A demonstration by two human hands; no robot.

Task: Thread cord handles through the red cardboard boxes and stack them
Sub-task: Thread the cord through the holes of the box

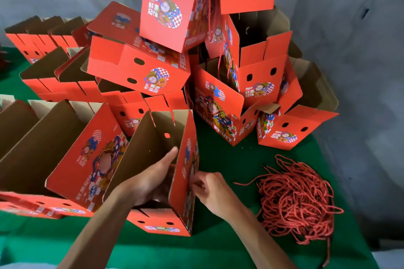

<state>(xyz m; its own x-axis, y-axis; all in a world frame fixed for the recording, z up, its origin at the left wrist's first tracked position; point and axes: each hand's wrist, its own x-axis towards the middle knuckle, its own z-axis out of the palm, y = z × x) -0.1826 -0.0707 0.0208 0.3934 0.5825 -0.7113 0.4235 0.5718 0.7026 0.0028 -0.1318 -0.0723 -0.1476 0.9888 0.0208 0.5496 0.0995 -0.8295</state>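
Green cloth [229, 164] covers the work surface, with a grey wall [349, 28] close behind it. Stacked red boxes [220, 102] crowd the back and left, a heap leaning high at centre, and a tangled pile of red cords [299, 199] lies on the cloth to the right, well apart from the hands. Nearest, 1 open box [185, 181] stands with its mouth up and tilted toward the camera, long axis running away from the person; the left hand [153, 179] reaches inside with fingers pressed flat against the right wall, while the right hand [209, 188] pinches something blurred at that wall's outer face.
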